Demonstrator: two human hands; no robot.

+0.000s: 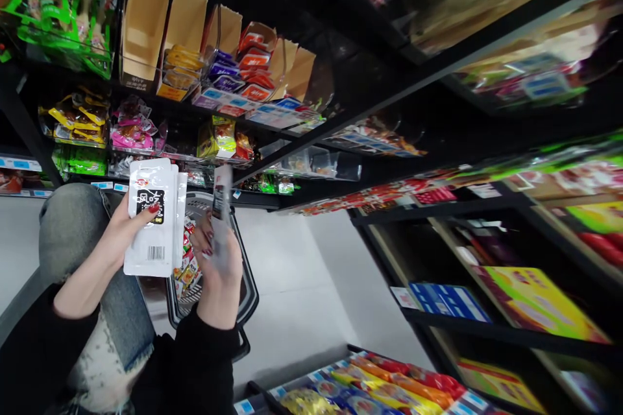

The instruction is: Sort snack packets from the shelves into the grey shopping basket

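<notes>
White plastic pouches [148,238] were grasped in the left hand [127,228], thumb across the front one, and the fingers of the right hand [224,280] gripped a motion-blurred packet [222,191] over the dark shopping basket [252,297]. Small wrapped snacks [186,273] already lay inside it; neither handful had been set down yet, and cardboard cartons [145,19] stood beyond.

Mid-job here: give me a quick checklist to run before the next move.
1. Left grip secure on the white packets: ok, thumb lies across the front one.
2. Count of white packets: cannot tell, they overlap.
3. Right grip holding its packet: ok, though blurred.
4. Label on that right-hand packet readable: not ok, smeared by blur.
5. Basket opening facing up: ok.
6. Whole inside of the basket in view: not ok, the hands and packets block part; some small colourful packets show.
</notes>
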